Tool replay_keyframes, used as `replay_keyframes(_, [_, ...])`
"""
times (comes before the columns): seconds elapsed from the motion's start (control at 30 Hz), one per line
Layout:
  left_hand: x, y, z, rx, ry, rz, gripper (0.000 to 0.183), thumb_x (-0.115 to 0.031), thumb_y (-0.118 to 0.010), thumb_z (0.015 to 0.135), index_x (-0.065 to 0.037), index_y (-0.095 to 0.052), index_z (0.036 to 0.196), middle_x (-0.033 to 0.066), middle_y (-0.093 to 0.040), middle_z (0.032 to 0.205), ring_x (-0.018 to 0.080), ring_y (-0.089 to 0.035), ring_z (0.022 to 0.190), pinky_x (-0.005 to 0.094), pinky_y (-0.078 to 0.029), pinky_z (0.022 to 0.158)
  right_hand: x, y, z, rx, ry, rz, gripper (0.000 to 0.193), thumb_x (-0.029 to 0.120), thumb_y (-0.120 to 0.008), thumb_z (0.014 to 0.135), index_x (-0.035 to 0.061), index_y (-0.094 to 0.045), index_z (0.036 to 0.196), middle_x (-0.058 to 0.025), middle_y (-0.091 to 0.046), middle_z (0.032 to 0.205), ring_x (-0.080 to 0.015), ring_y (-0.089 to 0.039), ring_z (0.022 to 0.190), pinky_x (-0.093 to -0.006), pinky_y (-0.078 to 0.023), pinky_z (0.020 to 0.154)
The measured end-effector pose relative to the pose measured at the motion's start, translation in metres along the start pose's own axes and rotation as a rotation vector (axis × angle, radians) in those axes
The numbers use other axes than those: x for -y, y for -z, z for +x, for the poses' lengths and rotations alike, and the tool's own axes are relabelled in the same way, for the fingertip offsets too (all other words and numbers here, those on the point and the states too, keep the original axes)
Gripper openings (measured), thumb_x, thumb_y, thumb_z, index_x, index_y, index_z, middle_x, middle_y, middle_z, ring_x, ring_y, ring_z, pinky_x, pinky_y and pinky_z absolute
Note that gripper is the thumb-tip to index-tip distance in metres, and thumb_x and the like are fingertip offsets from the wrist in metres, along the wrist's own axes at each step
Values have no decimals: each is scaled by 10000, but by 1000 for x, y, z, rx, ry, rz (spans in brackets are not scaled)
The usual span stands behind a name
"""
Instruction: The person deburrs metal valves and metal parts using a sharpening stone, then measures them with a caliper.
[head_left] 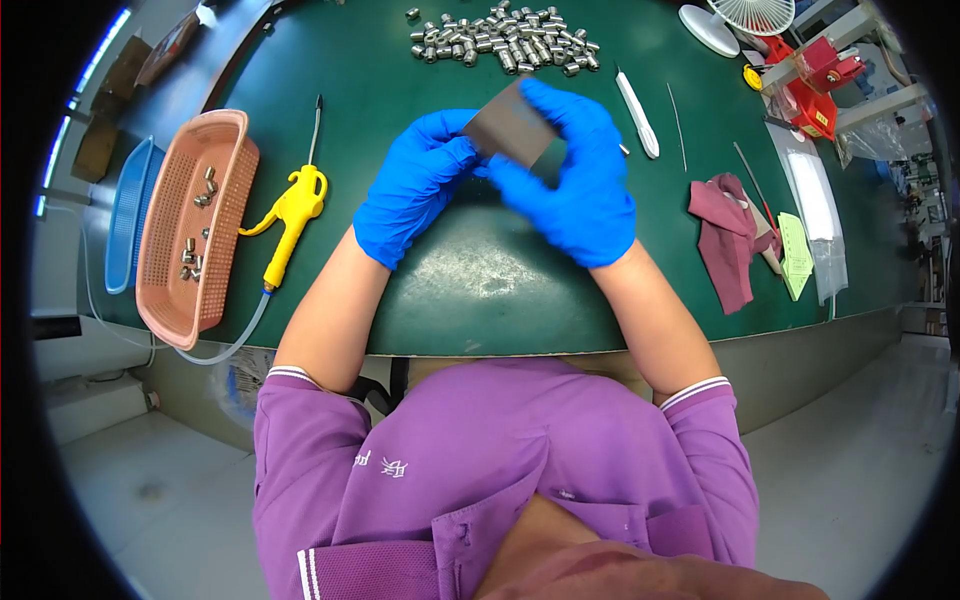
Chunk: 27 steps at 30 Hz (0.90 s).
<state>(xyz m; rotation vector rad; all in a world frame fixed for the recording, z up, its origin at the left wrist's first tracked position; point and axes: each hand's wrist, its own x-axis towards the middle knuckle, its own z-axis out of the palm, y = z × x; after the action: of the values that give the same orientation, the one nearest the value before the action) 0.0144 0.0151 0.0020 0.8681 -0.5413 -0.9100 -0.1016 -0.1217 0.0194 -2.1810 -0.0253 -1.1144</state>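
Both my hands wear blue gloves and meet above the green table. My right hand [580, 170] grips a flat, dark grey-brown sanding block [510, 125], its fingers along the top edge and its thumb below. My left hand [415, 185] is closed at the block's left side, thumb and fingers pinched together. Whatever sits in that pinch is hidden by the block and the glove. Beyond the hands lies a heap of small shiny metal cylinders [505, 40]. One small metal piece [625, 150] shows just right of my right hand.
At left stand a pink basket [150, 255] holding several metal pieces, a blue basket [125, 225] and a yellow air gun [298, 210] with a hose. To the right lie a white-handled tool [637, 115], a thin rod [677, 125], a maroon cloth [725, 240] and a small fan [750, 15].
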Motion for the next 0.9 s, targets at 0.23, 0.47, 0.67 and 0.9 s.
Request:
replay_keyframes(0.23, [1, -7, 1, 5, -86, -18, 275, -119, -612, 822, -27, -539, 1071, 104, -595, 980, 143, -576, 815, 259, -478, 715, -20, 6, -1, -98, -218, 36, 607, 247, -753, 640, 66, -495, 1159, -139, -523, 1020, -281, -529, 935, -362, -436, 810])
replay_keyframes(0.47, [1, -8, -2, -114, -31, -37, 266, -99, -616, 814, -36, -557, 1066, 87, -597, 987, 142, -572, 834, 252, -465, 736, 14, 3, 2, 104, 116, 30, 629, 242, -756, 610, 65, -500, 1157, -140, -521, 1078, -293, -515, 976, -367, -415, 855])
replay_keyframes(0.67, [3, -10, -1, -37, -69, 0, 250, -101, -613, 811, -19, -579, 1045, 71, -612, 950, 132, -572, 820, 250, -463, 736, 13, 3, -3, 124, 61, 70, 632, 241, -757, 614, 78, -497, 1166, -145, -516, 1101, -293, -507, 1001, -366, -411, 865])
replay_keyframes(0.9, [-6, -13, -3, 29, -40, 24, 305, -110, -625, 811, -9, -548, 1087, 100, -599, 962, 144, -569, 807, 265, -475, 715, -18, 7, 1, -90, -192, -12, 618, 225, -751, 633, 58, -490, 1168, -137, -513, 1044, -284, -514, 978, -365, -420, 848])
